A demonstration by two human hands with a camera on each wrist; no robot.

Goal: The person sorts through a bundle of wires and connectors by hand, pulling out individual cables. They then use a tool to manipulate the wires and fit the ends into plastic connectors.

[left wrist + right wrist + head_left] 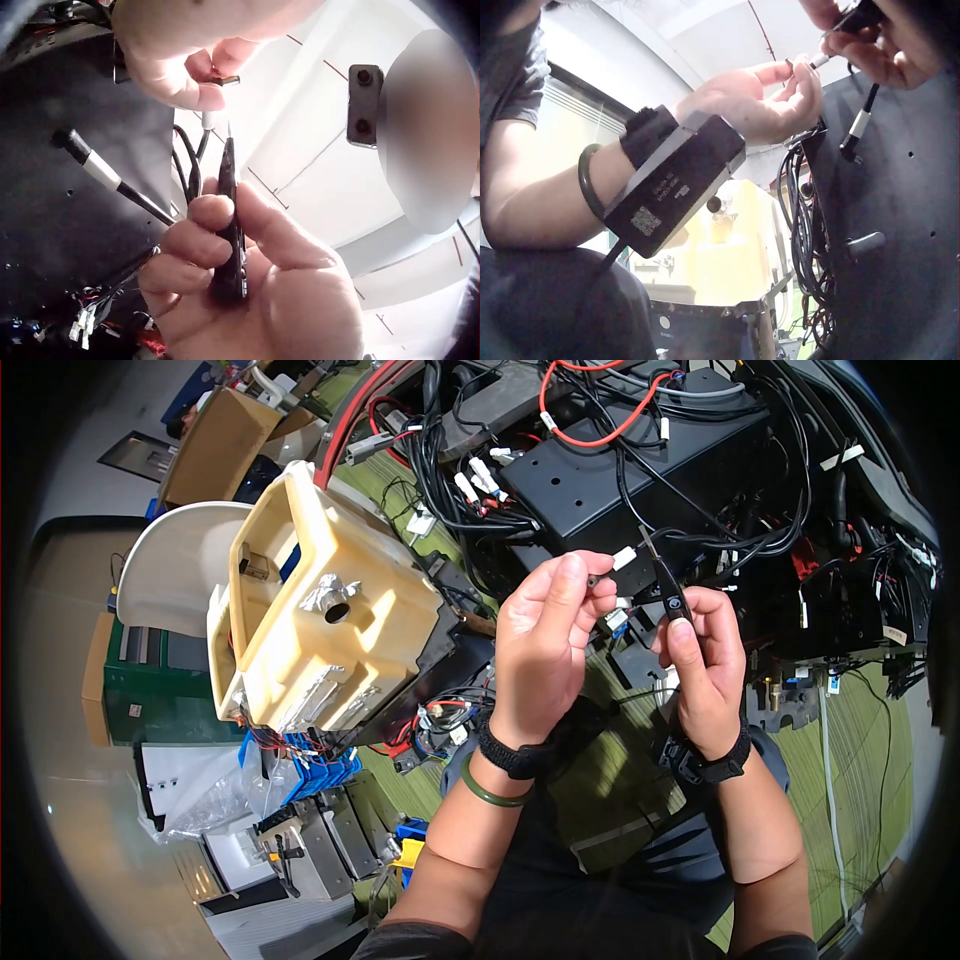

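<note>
My left hand (548, 635) pinches a small dark cable connector (229, 80) between thumb and fingertips. A white label (624, 557) shows on the cable close by its fingertips. My right hand (712, 665) grips a slim black tool (674, 600) with a thin pointed metal tip, its fingers curled round the handle. In the left wrist view the tip points up toward the connector, just below the left fingertips. A second black cable end (71, 146) with a white band stands out beside the right hand. The right wrist view shows both hands close together.
A black metal box (620, 480) with cables running over it lies beyond the hands. Left of them stands a cream plastic housing (370, 630). Loose wires (440, 725) lie below it. A blue crate (325, 770) and metal parts sit at lower left.
</note>
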